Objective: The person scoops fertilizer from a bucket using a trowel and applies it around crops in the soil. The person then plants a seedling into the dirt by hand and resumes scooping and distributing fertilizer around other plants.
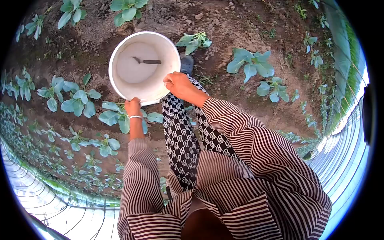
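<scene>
A white bucket is in front of me, its mouth facing up toward my view. Inside it lies a small tool with a dark handle and a curved metal end, on a pale whitish layer whose kind I cannot make out. My left hand, with a white band at the wrist, is closed on the near rim. On the right side, my right hand has its fingers bent over the rim and closed there; their tips are partly hidden. Leafy seedlings stand just below the bucket.
Broad-leaved young plants grow in rows in brown soil, among them one plant to the right and another beside the bucket. A shoe shows by the bucket. Green netting runs along the right edge.
</scene>
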`<state>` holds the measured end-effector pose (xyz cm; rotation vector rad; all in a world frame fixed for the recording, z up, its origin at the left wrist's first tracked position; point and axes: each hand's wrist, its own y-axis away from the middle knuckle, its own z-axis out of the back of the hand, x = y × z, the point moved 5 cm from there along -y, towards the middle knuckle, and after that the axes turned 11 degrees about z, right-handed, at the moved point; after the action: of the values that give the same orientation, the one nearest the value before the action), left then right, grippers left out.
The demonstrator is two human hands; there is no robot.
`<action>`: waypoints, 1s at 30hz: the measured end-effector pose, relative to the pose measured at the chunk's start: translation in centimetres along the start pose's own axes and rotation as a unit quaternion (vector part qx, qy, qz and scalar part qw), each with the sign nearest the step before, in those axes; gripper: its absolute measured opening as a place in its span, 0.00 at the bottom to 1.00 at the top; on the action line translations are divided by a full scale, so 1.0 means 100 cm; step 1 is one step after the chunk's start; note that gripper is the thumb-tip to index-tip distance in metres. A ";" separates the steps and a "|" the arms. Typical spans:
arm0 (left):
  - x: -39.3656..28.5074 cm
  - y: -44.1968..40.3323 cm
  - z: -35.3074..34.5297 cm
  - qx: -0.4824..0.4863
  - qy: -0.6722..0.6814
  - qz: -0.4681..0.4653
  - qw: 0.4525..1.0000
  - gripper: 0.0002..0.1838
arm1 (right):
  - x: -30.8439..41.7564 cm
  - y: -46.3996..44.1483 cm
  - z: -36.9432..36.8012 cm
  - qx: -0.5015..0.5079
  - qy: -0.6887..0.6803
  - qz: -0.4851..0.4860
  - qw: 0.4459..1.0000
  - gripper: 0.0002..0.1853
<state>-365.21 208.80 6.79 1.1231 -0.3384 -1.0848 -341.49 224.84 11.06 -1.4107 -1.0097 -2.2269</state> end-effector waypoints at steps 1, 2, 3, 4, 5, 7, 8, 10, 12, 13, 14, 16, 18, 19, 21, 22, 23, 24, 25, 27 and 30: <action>-0.010 0.015 -0.014 -0.028 -0.010 -0.011 1.000 0.06 | 0.000 -0.006 -0.004 -0.008 0.021 -0.005 1.000 0.11; -0.011 0.023 -0.016 -0.028 -0.027 -0.017 0.999 0.06 | 0.004 -0.010 -0.009 0.005 0.023 -0.026 0.999 0.12; -0.019 0.037 -0.023 -0.028 -0.047 -0.024 0.998 0.07 | 0.016 -0.016 0.001 0.022 0.046 0.008 0.999 0.14; -0.036 0.067 -0.031 -0.033 -0.059 -0.014 0.998 0.09 | 0.012 -0.021 0.002 0.021 0.102 0.007 0.995 0.15; -0.035 0.070 -0.028 -0.049 -0.073 -0.012 0.996 0.10 | 0.006 -0.027 0.004 0.018 0.160 0.006 0.987 0.16; -0.040 0.097 -0.023 -0.039 -0.071 -0.038 0.996 0.11 | -0.011 -0.033 0.000 0.003 0.198 0.008 0.980 0.13; -0.040 0.107 -0.017 -0.042 -0.090 -0.048 0.994 0.13 | -0.027 -0.035 -0.010 -0.006 0.241 0.031 0.970 0.15; -0.039 0.128 -0.008 -0.037 -0.130 -0.071 0.988 0.16 | -0.049 -0.030 -0.027 0.032 0.269 -0.047 0.962 0.16; -0.048 0.156 0.000 -0.011 -0.161 -0.055 0.985 0.21 | -0.061 -0.024 -0.038 0.080 0.256 -0.148 0.952 0.17; -0.053 0.164 0.007 -0.029 -0.221 -0.063 0.973 0.21 | -0.062 -0.019 -0.041 0.098 0.228 -0.182 0.951 0.17; -0.056 0.174 0.010 -0.011 -0.208 -0.071 0.975 0.20 | -0.063 -0.013 -0.045 0.116 0.200 -0.214 0.949 0.18; -0.063 0.189 0.012 0.009 -0.207 -0.090 0.974 0.19 | -0.084 -0.001 -0.069 0.171 0.135 -0.248 0.944 0.18; -0.067 0.197 0.013 0.011 -0.231 -0.115 0.966 0.18 | -0.113 0.012 -0.105 0.241 0.062 -0.250 0.936 0.17; -0.065 0.197 0.012 0.011 -0.235 -0.112 0.966 0.18 | -0.091 0.017 -0.092 0.216 0.044 -0.229 0.948 0.15; -0.065 0.195 0.007 0.008 -0.241 -0.107 0.965 0.17 | -0.076 0.028 -0.082 0.080 0.010 -0.253 0.964 0.13; -0.068 0.198 0.000 -0.004 -0.250 -0.114 0.962 0.16 | -0.069 0.028 -0.078 0.096 0.024 -0.247 0.964 0.13; -0.067 0.193 -0.003 -0.005 -0.258 -0.113 0.959 0.16 | -0.064 0.029 -0.072 0.112 0.038 -0.242 0.963 0.13; -0.061 0.183 -0.004 -0.006 -0.267 -0.112 0.957 0.16 | -0.054 0.029 -0.059 0.128 0.053 -0.239 0.961 0.13; -0.053 0.172 -0.006 -0.006 -0.274 -0.110 0.955 0.17 | -0.048 0.030 -0.046 0.137 0.058 -0.229 0.962 0.13; -0.038 0.147 -0.011 -0.008 -0.246 -0.126 0.961 0.16 | -0.037 0.037 -0.022 0.159 0.069 -0.205 0.963 0.14; -0.037 0.132 -0.016 -0.033 -0.229 -0.132 0.964 0.14 | -0.032 0.040 0.007 0.173 0.051 -0.213 0.960 0.16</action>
<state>-358.89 213.02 18.37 0.8641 -0.5208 -1.5864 -337.13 222.22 10.01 -0.9851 -1.6978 -2.2167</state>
